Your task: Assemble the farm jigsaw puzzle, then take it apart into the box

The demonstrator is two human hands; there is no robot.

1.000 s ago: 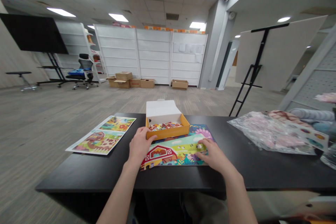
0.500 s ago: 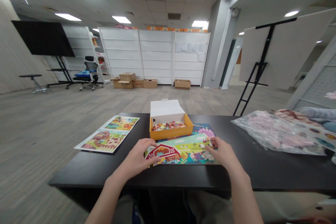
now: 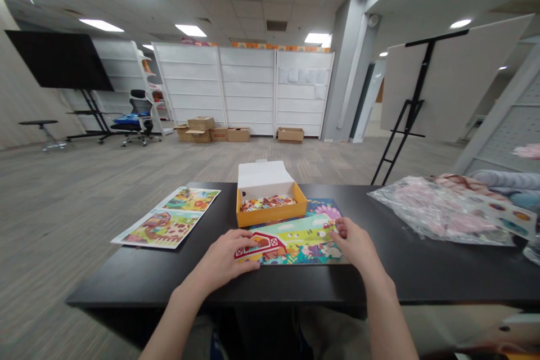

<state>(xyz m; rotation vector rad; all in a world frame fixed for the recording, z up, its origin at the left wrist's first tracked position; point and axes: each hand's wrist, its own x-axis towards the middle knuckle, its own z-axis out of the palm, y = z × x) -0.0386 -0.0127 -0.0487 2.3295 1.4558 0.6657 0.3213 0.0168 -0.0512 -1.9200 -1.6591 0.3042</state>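
A long illustrated farm strip with a red barn (image 3: 295,238) lies over a darker colourful board (image 3: 327,207) on the black table. My left hand (image 3: 228,256) rests on the strip's left end, fingers spread over the barn picture. At the right end, my right hand (image 3: 354,242) has its fingers curled on the strip's edge, thumb on top. Just behind stands an open yellow box (image 3: 272,215) with a white lid raised, full of small colourful pieces (image 3: 269,202).
A printed picture sheet (image 3: 169,218) lies on the table's left side. Plastic-wrapped pink items (image 3: 439,211) and rolled fabrics (image 3: 498,180) are on the right. Beyond the black table (image 3: 400,270) are a stand (image 3: 407,115), cardboard boxes and white shelves.
My left hand has shifted over the strip, its fingers now flatter across the barn. My right hand stays at the right end. The view has turned slightly.
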